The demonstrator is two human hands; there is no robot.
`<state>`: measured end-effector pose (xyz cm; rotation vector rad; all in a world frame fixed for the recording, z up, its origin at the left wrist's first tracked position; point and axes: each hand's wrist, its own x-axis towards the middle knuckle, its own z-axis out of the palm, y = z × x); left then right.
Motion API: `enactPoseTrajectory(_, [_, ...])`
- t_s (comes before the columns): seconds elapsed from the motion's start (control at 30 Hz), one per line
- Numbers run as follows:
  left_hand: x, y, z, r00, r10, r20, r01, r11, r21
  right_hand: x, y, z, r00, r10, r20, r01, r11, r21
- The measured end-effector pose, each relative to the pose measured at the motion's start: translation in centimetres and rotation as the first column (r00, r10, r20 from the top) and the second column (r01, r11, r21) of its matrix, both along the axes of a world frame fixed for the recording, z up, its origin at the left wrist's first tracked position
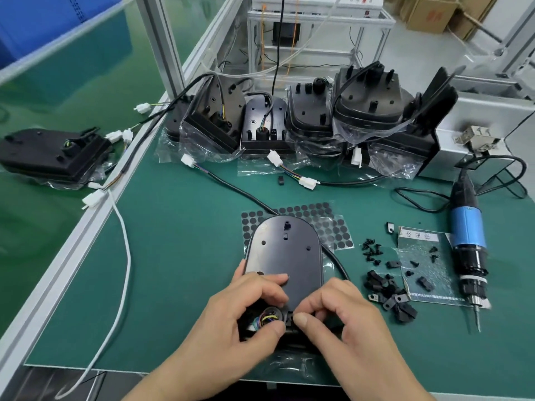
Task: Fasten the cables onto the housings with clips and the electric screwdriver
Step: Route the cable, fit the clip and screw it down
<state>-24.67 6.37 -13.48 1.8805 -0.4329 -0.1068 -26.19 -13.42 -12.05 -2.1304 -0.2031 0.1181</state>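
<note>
Fingers (272, 277) of your left hand (246, 311) curl over the near end of the housing (285, 253). The forefinger lies flat on its dark back and the thumb presses beside the round port where the coloured wires (267, 317) come out. Your right hand (341, 319) has thumb and forefinger pressed together, pinching a small black piece (290, 319) against that same near edge. It is too hidden to tell whether it is a clip.

You have the housing lying back-up on the green desk (179, 270) right in front of you. Its far end rests on a sheet of black round pads (338, 227). Its black cable (231, 186) leaves on the right side, loops behind and runs off across the desk to a white connector (187, 161).

To your right lies a loose pile of black clips (388, 296), with a scatter of black screws (372, 250) just beyond it. Further right the electric screwdriver (467, 235) lies on the desk, untouched, its bit pointing toward you. Along the far edge of the desk stands a row of bagged housings (312, 120) with their cables trailing.
</note>
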Motion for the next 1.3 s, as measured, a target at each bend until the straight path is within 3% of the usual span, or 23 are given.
enactPoseTrajectory(0.27, [-0.2, -1.1, -0.1, 0.999, -0.029, 0.033, 0.029, 0.999, 0.026, 0.0, -0.3, 0.7, 0.993, -0.065, -0.102, 0.062, 0.997, -0.039])
enactPoseTrajectory(0.5, [0.0, -1.0, 0.0, 0.995, -0.061, 0.083, 0.056, 0.996, 0.062, 0.4, 0.2, 1.0, 0.993, -0.084, -0.083, 0.076, 0.993, -0.095])
enactPoseTrajectory(0.63, [0.0, -1.6, -0.1, 0.994, -0.034, 0.102, 0.024, 0.995, 0.101, 0.1, 0.5, 0.5, 0.982, -0.135, -0.134, 0.137, 0.991, 0.006])
enactPoseTrajectory(0.83, [-0.4, -2.2, -0.1, 0.996, 0.064, 0.063, -0.066, 0.997, 0.033, -0.4, 0.7, -0.2, 0.948, -0.240, -0.208, 0.275, 0.948, 0.160])
enactPoseTrajectory(0.93, [-0.5, -2.5, 0.0, 0.997, 0.079, 0.006, -0.079, 0.997, 0.002, -0.1, 0.2, -0.2, 0.936, -0.208, -0.282, 0.274, 0.937, 0.218])
enactPoseTrajectory(1.1, [-0.6, -3.0, 0.0, 0.990, 0.141, -0.014, -0.141, 0.990, -0.010, 0.2, -1.0, 0.3, 0.959, -0.089, -0.267, 0.156, 0.958, 0.242])
enactPoseTrajectory(1.17, [-0.6, -3.1, -0.1, 0.987, 0.160, -0.026, -0.161, 0.987, -0.009, 1.5, -3.3, 1.1, 0.955, -0.162, -0.249, 0.237, 0.921, 0.309])
enactPoseTrajectory(1.23, [-0.6, -3.1, -0.1, 0.986, 0.160, -0.046, -0.161, 0.987, -0.007, 3.9, -7.9, 1.3, 0.887, -0.461, 0.035, 0.459, 0.886, 0.059])
enactPoseTrajectory(1.3, [-0.7, -3.1, -0.1, 0.986, 0.160, -0.053, -0.160, 0.987, 0.002, 6.5, -13.1, 1.3, 0.744, -0.605, 0.282, 0.668, 0.681, -0.301])
